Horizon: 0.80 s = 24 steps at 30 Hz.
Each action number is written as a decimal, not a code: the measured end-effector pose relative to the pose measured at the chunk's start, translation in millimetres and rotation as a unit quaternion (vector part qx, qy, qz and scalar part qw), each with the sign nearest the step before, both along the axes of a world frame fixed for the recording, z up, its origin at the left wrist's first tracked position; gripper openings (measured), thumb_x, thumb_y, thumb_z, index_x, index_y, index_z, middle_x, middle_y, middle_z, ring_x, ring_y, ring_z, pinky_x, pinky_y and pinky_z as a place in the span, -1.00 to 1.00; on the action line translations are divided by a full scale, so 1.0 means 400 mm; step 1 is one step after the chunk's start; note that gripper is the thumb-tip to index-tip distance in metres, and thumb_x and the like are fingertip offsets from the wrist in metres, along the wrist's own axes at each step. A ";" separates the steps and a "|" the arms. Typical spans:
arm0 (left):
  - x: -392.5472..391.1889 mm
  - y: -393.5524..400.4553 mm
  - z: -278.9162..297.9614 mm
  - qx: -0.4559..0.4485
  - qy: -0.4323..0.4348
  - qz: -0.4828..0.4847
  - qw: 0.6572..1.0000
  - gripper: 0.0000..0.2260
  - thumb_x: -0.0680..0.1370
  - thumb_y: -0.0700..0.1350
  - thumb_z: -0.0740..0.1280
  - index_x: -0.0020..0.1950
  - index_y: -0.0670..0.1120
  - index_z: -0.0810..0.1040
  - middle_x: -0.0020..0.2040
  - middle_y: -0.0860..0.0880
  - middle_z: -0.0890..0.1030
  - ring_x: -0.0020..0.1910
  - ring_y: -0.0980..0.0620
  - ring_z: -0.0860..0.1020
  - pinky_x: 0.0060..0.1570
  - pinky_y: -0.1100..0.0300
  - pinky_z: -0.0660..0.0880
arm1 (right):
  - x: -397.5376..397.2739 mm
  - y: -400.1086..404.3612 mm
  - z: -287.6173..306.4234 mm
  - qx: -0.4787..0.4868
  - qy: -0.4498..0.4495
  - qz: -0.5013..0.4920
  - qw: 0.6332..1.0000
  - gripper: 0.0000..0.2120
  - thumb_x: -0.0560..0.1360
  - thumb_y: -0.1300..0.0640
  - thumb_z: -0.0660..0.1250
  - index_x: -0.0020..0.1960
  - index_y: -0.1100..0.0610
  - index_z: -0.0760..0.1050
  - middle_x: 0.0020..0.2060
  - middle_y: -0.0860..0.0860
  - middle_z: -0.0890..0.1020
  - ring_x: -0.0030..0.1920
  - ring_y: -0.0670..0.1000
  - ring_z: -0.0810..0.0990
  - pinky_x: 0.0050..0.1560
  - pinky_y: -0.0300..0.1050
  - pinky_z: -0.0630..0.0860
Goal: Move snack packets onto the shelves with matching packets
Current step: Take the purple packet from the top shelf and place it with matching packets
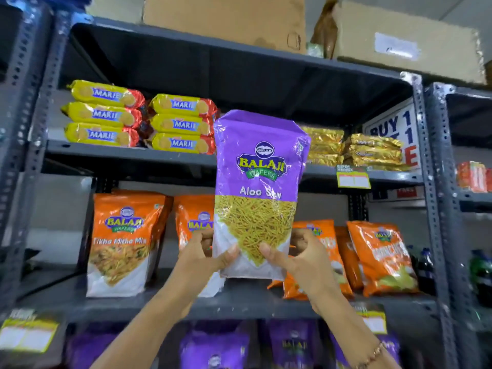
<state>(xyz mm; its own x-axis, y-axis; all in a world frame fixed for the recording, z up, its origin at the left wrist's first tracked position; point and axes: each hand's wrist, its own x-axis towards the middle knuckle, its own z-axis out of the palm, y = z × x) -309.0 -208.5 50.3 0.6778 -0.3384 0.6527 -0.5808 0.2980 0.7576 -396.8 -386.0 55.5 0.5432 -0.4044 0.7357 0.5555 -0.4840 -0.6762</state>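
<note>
A purple Balaji Aloo Sev packet (257, 187) is held upright in front of the grey shelving. My left hand (206, 253) grips its lower left edge and my right hand (295, 258) grips its lower right edge. Behind it, the middle shelf (239, 302) carries orange Tikha Mitha Mix packets (125, 241) on the left and other orange snack packets (378, 257) on the right. Matching purple packets (290, 344) stand on the shelf below, partly hidden by my forearms.
Yellow Marie biscuit rolls (138, 118) and gold packets (354, 150) fill the upper shelf. Cardboard boxes (399, 38) sit on top. Price tags (352, 179) hang on the shelf edges. A neighbouring rack (474, 179) with more goods stands at the right.
</note>
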 end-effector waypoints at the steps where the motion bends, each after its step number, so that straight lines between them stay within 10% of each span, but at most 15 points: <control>1: -0.006 0.003 -0.031 0.001 0.002 0.007 1.000 -0.49 0.23 0.11 0.55 0.09 0.00 0.48 0.10 -0.03 0.65 0.12 -0.04 0.60 0.05 0.08 0.54 | -0.005 0.002 -0.031 0.002 0.007 -0.002 1.000 -0.40 0.09 -0.15 0.63 0.03 0.04 0.55 -0.10 -0.06 0.73 -0.06 -0.09 0.70 0.01 0.03 0.63; 24: 0.067 -0.222 -0.730 0.200 0.176 0.021 0.964 -0.37 0.16 0.03 0.55 0.20 0.03 0.47 0.16 -0.05 0.63 0.18 0.00 0.58 0.25 0.05 0.48 | 0.081 -0.250 -0.782 0.120 0.201 0.041 0.971 -0.37 0.19 0.26 0.62 0.14 -0.04 0.43 0.06 -0.05 0.65 0.08 -0.11 0.64 0.02 -0.28 0.56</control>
